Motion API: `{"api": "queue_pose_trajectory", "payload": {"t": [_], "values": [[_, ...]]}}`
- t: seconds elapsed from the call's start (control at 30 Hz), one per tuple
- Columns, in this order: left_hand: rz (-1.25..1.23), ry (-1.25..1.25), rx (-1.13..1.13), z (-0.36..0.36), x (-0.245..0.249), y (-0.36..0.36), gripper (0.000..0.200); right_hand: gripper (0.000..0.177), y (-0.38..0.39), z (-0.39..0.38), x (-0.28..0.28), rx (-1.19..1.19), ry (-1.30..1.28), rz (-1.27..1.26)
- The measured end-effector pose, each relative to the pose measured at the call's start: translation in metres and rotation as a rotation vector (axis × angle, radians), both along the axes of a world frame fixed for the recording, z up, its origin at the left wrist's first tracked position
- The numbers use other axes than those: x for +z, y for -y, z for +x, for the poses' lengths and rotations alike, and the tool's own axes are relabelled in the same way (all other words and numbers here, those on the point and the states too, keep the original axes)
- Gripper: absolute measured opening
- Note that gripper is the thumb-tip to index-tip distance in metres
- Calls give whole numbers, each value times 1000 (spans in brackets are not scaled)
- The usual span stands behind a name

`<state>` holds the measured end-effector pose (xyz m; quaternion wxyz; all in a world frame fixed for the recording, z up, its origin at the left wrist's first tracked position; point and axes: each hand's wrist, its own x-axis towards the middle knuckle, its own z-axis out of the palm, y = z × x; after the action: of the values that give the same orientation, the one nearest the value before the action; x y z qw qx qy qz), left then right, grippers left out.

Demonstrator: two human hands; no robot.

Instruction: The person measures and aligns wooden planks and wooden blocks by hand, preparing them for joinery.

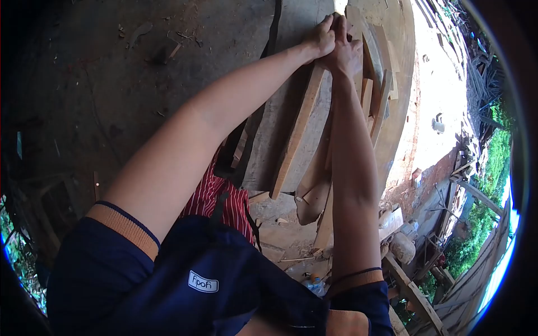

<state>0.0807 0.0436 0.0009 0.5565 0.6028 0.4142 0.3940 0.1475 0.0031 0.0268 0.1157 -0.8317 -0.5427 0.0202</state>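
Both arms reach far forward, and the hands meet over a pile of wooden boards at the top of the view. My left hand (321, 42) is closed, thumb stretched forward, pressed against the right one. My right hand (344, 55) is also closed, with one finger pointing forward along whatever lies under it. What they grip is hidden by the fingers. Just beyond the fingertips shows a bright, pale piece (339, 5). Beneath the hands lie a board with a light sawn edge (300, 134) and a wide grey plank (269, 131).
Several narrow wood strips (384, 101) lie right of my right forearm, on a broad curved-looking board (400, 106). Red striped cloth (216, 196) hangs near my body. Dusty dark ground (112, 67) stretches left. Scrap wood (417, 297) and a bottle (316, 285) sit low right.
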Motion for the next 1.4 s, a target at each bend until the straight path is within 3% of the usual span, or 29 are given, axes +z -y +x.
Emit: {"api": "queue_pose_trajectory", "payload": {"t": [0.1,0.13,0.17,0.2,0.27,0.3,0.47,0.63,0.7,0.87,0.97,1.03,1.07,1.1,1.2,1.3,1.33,1.4], "values": [[-71,50,-58,-27,10,44,59,80,49,-22,5,27,48,51],[94,6,3,-31,-10,66,57,79,76,-34,8,22,54,11],[43,-19,-16,-45,-5,97,56,79,104,-45,11,16,64,-24],[154,6,34,-53,-22,129,55,77,135,-56,12,35,46,-10],[-73,-65,-45,-92,16,207,54,74,203,-81,16,52,2,-20],[4,-44,-12,-104,7,244,55,72,235,-94,20,50,-27,-39],[-138,-139,-48,-152,27,373,55,67,350,-132,26,85,-38,-150],[-79,-201,2,-138,32,342,56,66,322,-123,29,84,-46,-221],[-132,-28,83,-118,27,303,55,68,281,-106,25,82,-58,-134],[-4,170,178,-46,5,160,49,78,148,-49,12,42,3,-29],[100,269,239,6,-21,62,49,74,66,-11,1,2,14,44],[-59,166,164,10,12,28,49,69,25,5,-1,-61,36,24],[-59,291,200,39,-17,4,51,83,12,23,-16,-55,13,-7],[-51,286,197,37,-18,2,51,97,6,35,-27,-46,-9,-34],[18,180,225,25,-16,25,47,96,28,13,-8,-64,10,-47],[44,101,175,-23,-9,87,48,68,89,-28,5,-27,40,32],[-3,205,190,-35,-11,118,48,68,117,-41,9,0,10,40],[-79,26,184,-72,13,188,48,70,179,-68,13,40,-14,46]]}}
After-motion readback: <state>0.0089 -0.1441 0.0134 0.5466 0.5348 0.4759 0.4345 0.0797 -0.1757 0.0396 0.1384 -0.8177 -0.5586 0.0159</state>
